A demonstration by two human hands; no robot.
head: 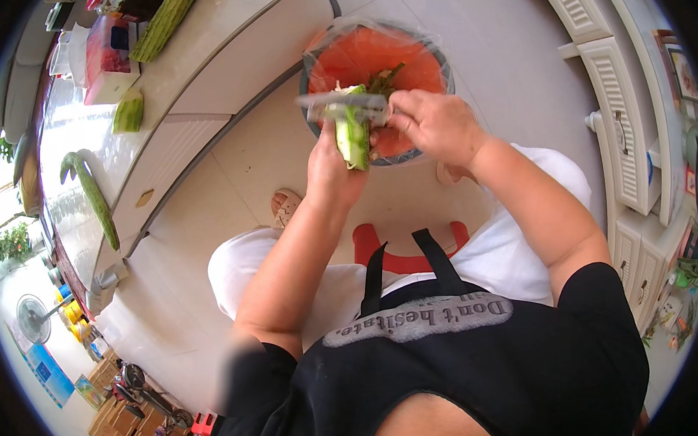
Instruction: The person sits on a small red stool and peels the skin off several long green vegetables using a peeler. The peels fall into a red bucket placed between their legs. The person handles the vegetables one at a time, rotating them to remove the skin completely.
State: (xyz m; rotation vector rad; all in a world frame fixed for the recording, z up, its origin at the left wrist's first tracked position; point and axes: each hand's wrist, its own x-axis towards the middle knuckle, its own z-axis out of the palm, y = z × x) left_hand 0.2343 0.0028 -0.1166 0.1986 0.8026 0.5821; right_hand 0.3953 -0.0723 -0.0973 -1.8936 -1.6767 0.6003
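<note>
My left hand (335, 162) grips a short length of green gourd (353, 136) from below, holding it upright. Pale stripes run down the gourd where its skin is off. In my right hand (439, 124) is a blade tool (343, 101), laid across the gourd's upper part. Motion blurs the tool, so I cannot tell whether it is a knife or a peeler. Both hands are over the near part of a waste bin (375, 45) with an orange-red inside and a clear plastic liner. Dark green scraps (386, 77) lie in the bin.
On the counter (159, 92) at left lie a cut gourd piece (128, 111), a long ridged gourd (164, 23) and a curved gourd (90, 196), near a pink and white box (107, 59). A red stool (374, 246) is beneath me. White cabinets (619, 121) line the right side.
</note>
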